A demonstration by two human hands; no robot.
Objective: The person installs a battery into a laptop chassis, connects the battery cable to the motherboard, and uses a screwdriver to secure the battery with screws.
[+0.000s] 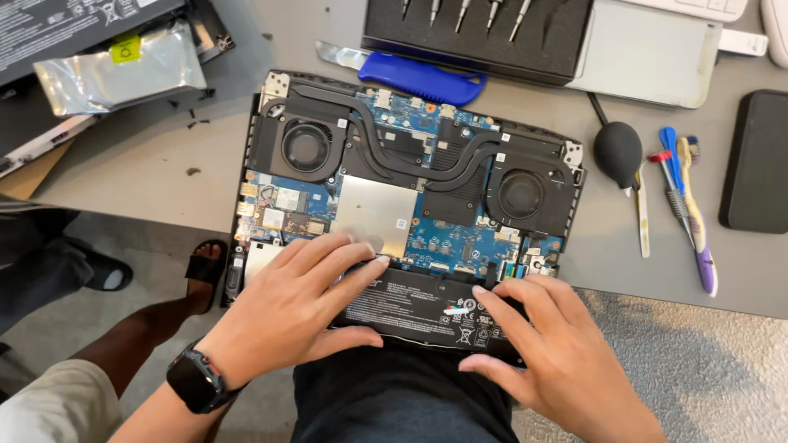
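Observation:
An opened laptop (410, 176) lies bottom-up at the grey table's near edge, showing a blue board, two black fans and dark heat pipes. A flat black battery (419, 308) sits in its near bay. My left hand (291, 308), with a dark watch on the wrist, lies flat on the battery's left end, fingers spread toward the silver shield plate (377, 213). My right hand (554, 353) grips the battery's right end, thumb under its near edge and fingers on top.
A blue-handled knife (410, 75) lies behind the laptop, before a black screwdriver case (484, 37). A black air blower (617, 152), brushes and pry tools (681, 205) and a black flat device (759, 160) lie right. A silver bag (123, 70) sits back left.

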